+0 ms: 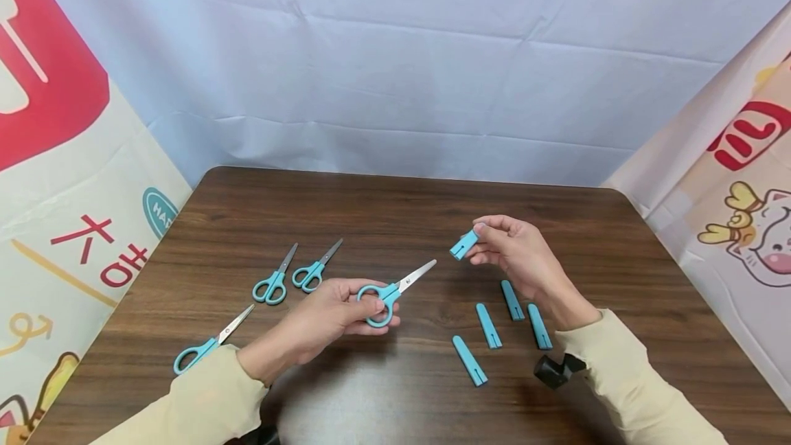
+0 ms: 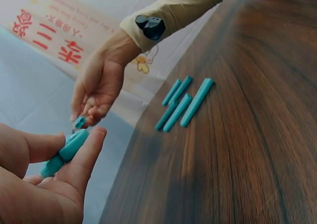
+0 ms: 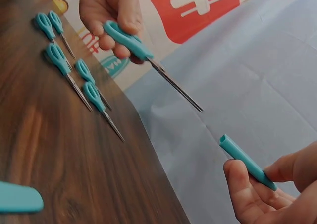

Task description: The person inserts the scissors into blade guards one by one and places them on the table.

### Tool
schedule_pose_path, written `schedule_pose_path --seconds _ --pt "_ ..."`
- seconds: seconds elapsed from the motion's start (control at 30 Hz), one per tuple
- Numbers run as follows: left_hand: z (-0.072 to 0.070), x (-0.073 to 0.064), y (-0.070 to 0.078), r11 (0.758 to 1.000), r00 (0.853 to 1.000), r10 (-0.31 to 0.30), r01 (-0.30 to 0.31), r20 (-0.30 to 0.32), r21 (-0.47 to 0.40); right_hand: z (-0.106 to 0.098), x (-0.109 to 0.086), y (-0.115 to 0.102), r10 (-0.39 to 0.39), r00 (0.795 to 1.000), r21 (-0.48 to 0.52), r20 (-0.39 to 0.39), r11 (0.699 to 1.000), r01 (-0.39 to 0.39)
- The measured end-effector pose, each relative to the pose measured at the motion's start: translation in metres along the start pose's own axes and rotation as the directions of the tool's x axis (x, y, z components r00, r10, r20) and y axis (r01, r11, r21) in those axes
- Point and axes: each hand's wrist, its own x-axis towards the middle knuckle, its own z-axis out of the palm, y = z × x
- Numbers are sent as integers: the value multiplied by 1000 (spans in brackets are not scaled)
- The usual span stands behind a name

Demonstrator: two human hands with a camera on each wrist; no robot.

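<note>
My left hand (image 1: 336, 311) pinches a pair of scissors (image 1: 391, 292) by its turquoise handle loops, thumb on top. The scissors' closed silver blades point toward my right hand (image 1: 516, 253). Between thumb and fingers, that hand pinches a turquoise blade cap (image 1: 464, 244), its open end facing the blade tip. A short gap separates cap and blade in the right wrist view, where the hollow mouth of the cap (image 3: 247, 162) shows. In the left wrist view the turquoise handle (image 2: 73, 144) sits between the left thumb and fingers, hiding most of the blade.
Several more turquoise caps (image 1: 489, 325) lie on the brown wooden table (image 1: 395, 204) below my right hand. On the left, several scissors (image 1: 270, 286) with turquoise handles lie around the left forearm. A pale cloth (image 1: 395, 88) hangs behind the table.
</note>
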Motion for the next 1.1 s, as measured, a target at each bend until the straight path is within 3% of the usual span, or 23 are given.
schedule_pose_path --seconds 1.1 --pt "11 11 -13 999 1000 -10 11 20 -43 31 -15 13 9 998 109 62 994 -16"
